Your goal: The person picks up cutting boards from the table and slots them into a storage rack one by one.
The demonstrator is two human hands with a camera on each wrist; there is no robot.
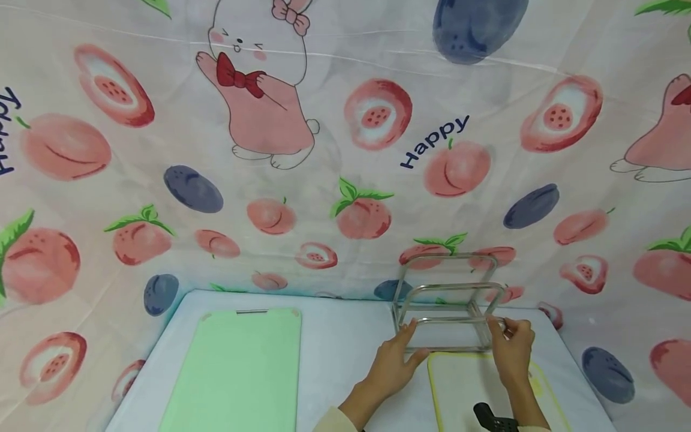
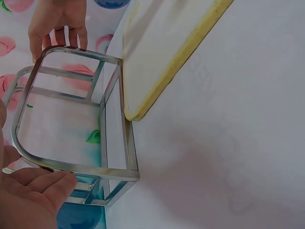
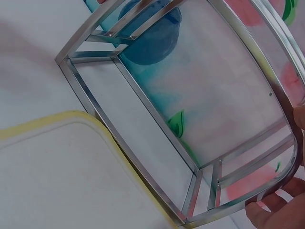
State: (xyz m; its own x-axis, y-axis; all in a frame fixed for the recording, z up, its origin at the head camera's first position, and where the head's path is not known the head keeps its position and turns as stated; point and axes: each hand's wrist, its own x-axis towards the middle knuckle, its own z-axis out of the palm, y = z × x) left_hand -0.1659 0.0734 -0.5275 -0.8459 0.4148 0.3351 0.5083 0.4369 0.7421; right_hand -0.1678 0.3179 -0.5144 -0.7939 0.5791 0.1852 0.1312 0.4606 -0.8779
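Observation:
A silver metal rack [image 1: 456, 287] with several rounded upright hoops stands at the back right of the table. My left hand [image 1: 390, 367] holds the left side of its front hoop, with thumb and fingers on either side of the bar. At the hoop's upper right corner, my right hand [image 1: 513, 351] grips the bar with curled fingers. The left wrist view shows both hands at opposite sides of the same hoop. Just in front of the rack's base lies a white cutting board [image 1: 464, 390] with a yellow rim, its far edge right at the bottom bar.
On the left of the white table [image 1: 345, 336] lies a light green cutting board [image 1: 237, 372] with a metal-edged slot at its far end. A fruit-printed cloth [image 1: 324, 180] rises behind the table and along both sides, close behind the rack.

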